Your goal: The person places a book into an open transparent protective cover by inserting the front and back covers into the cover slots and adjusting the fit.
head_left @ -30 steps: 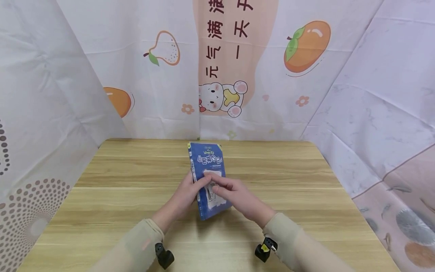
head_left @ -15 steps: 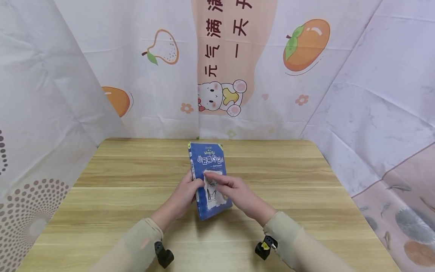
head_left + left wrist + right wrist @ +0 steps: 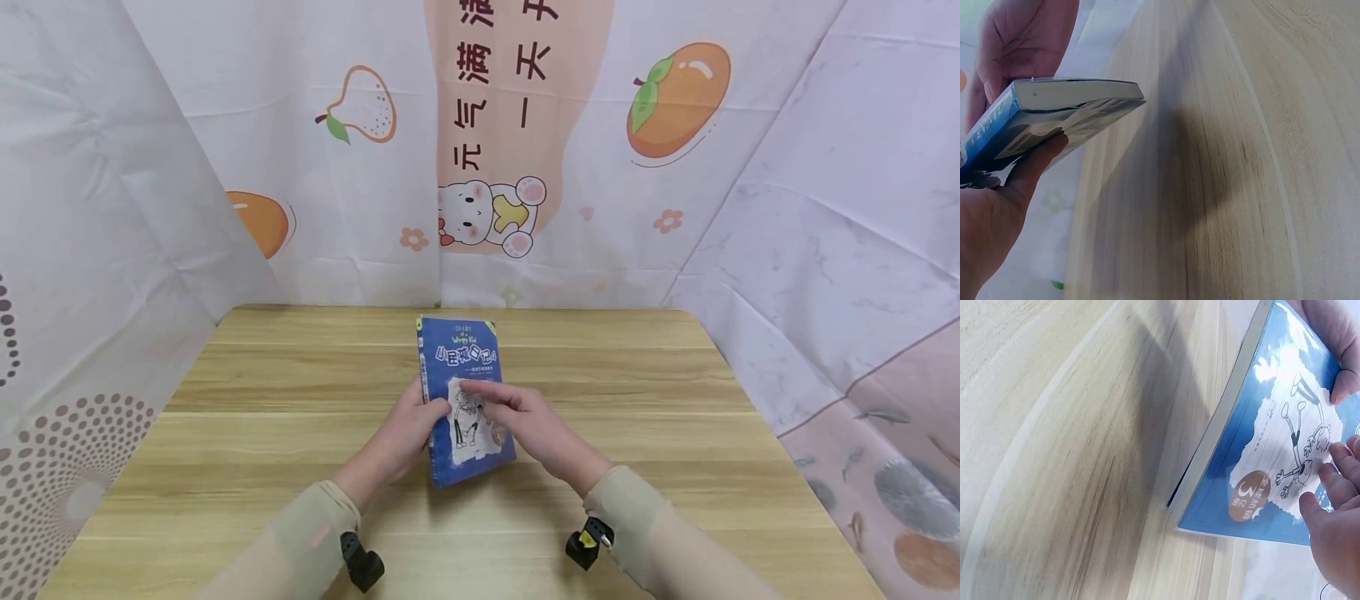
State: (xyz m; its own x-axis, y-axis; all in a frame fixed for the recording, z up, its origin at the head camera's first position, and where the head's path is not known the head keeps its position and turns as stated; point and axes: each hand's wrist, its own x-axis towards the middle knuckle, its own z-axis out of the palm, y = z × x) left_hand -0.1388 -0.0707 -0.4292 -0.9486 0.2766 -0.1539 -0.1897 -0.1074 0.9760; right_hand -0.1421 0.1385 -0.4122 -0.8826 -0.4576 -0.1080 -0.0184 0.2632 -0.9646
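A blue paperback book (image 3: 467,429) with a white torn-paper cartoon panel is held tilted above the table, front cover facing up. My left hand (image 3: 408,423) grips it at the spine side, thumb on the front cover; in the left wrist view a finger (image 3: 1038,162) of it lies along the back cover and the page block (image 3: 1085,94) shows at the book's end. My right hand (image 3: 534,421) is over the cover with its fingers extended. In the right wrist view those fingertips (image 3: 1310,503) lie right at the cartoon panel, and the left thumb (image 3: 1344,384) presses near the spine.
The wood-grain table (image 3: 300,358) extends under both arms. A white printed cloth (image 3: 360,200) with fruit and Chinese characters hangs behind it, with more cloth at both sides. Each sleeve carries a small black wrist device (image 3: 362,564).
My left thumb has drawn back from the right fingertips toward the spine. The book has turned slightly, showing more of its front cover. The right hand has shifted a little to the right.
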